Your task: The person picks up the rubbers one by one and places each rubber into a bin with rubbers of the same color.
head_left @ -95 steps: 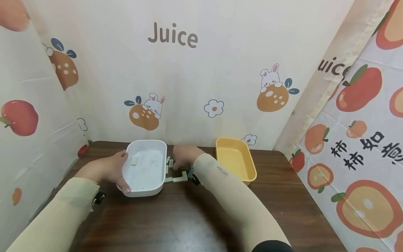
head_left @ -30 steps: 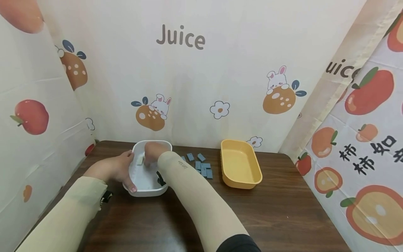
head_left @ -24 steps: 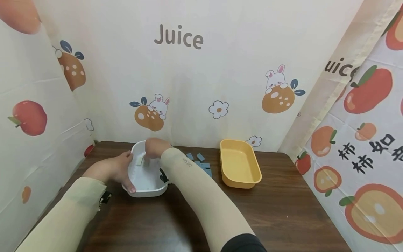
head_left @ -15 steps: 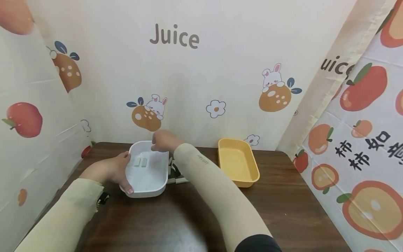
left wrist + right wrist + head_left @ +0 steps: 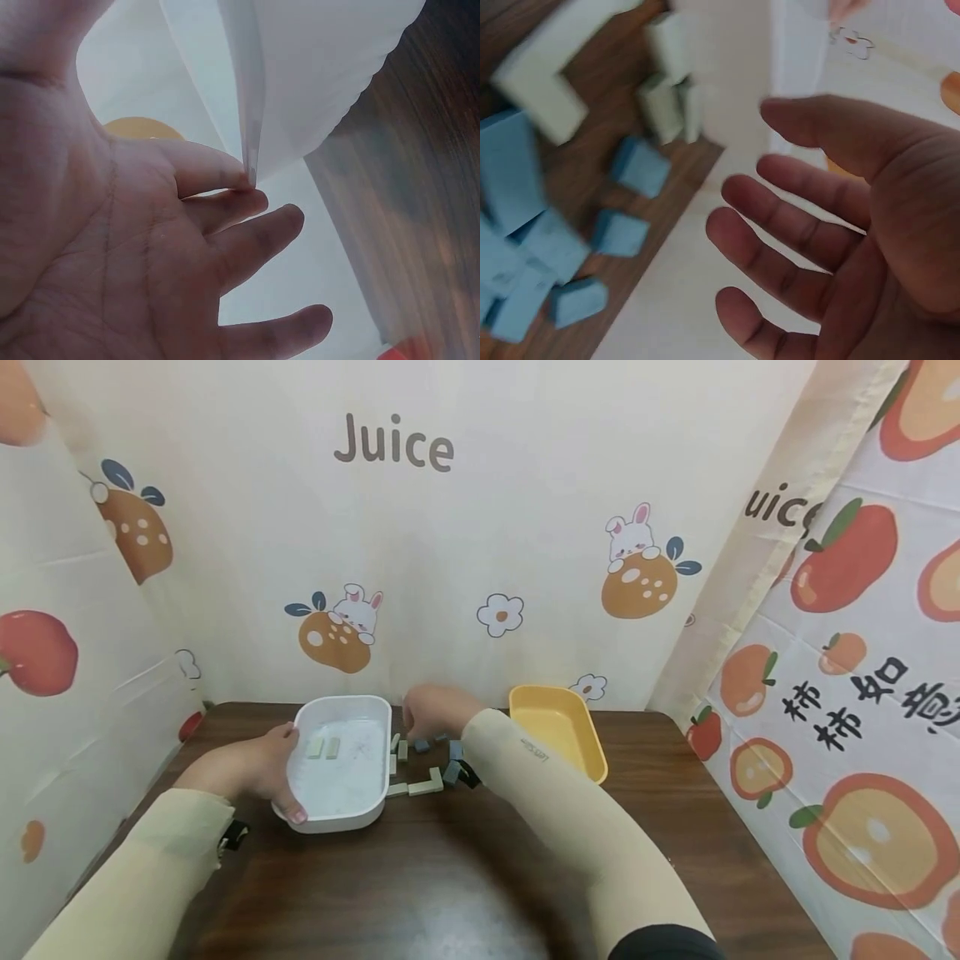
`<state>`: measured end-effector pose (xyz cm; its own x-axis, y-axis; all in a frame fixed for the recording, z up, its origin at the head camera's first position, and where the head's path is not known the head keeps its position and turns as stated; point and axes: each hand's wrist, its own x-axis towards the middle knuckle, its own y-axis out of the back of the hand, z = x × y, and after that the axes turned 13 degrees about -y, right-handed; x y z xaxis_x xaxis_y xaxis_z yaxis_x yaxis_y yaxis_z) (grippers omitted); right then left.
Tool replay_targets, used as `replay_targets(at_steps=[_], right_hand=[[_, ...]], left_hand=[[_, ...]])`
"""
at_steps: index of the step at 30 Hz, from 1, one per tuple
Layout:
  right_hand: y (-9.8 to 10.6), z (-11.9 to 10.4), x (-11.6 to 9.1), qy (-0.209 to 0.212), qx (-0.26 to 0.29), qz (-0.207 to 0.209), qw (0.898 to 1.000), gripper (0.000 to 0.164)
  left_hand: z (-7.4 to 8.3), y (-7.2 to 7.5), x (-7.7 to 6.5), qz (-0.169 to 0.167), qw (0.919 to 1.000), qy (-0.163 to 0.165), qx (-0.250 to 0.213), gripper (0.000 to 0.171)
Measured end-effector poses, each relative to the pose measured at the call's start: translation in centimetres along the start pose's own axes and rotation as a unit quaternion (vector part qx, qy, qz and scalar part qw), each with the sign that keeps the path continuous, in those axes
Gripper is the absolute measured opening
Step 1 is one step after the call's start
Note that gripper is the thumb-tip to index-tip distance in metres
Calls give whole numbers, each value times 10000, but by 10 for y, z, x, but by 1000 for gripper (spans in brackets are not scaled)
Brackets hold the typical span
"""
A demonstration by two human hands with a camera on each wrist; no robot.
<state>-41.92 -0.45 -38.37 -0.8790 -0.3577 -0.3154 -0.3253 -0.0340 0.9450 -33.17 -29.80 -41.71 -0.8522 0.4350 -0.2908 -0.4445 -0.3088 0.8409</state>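
My left hand (image 5: 266, 768) holds the left side of a white tub (image 5: 341, 814), thumb at its near left corner. In the left wrist view the index fingertip meets the thin rim (image 5: 251, 169), and the other fingers spread below it. Two pale green blocks (image 5: 332, 748) lie side by side inside the tub. Right of it, my right hand (image 5: 438, 710) hovers over the back of the table, holding nothing. Its fingers are loosely bent and apart in the right wrist view. Below it are loose pale green blocks (image 5: 660, 105) and blue blocks (image 5: 641, 166).
A yellow tub (image 5: 558, 727) stands at the back right, partly behind my right sleeve. Pale green blocks (image 5: 425, 786) lie along the white tub's right side, two forming a corner. Several blue blocks sit partly under my right wrist. A printed curtain (image 5: 450, 568) hangs behind the table.
My right hand has left a second pale green block inside the white tub, then risen out and moved right over the loose blocks. My left hand stays at the tub.
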Motion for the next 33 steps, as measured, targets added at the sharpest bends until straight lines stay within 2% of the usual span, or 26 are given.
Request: replay_targets(at_steps=[1, 4, 12, 24, 30, 33], right_hand=[[-3, 4, -2, -16, -51, -65, 10000, 9], [-15, 15, -4, 34, -282, -220, 9994, 20], [-39, 33, 0, 19, -158, -798, 9967, 35], [-56, 34, 2, 223, -303, -712, 9968, 33], [-59, 29, 6, 68, -419, -832, 9956, 42], [-57, 29, 4, 17, -427, -825, 9957, 37]], left_hand=[[0, 0, 0, 0, 10000, -22, 33, 165], [0, 1, 0, -7, 9999, -64, 155, 164], [1, 1, 1, -17, 9995, -134, 271, 160], [5, 2, 1, -10, 9998, -67, 169, 165], [3, 1, 1, 8, 9998, -89, 161, 162], [2, 0, 1, 41, 9999, -73, 76, 164]])
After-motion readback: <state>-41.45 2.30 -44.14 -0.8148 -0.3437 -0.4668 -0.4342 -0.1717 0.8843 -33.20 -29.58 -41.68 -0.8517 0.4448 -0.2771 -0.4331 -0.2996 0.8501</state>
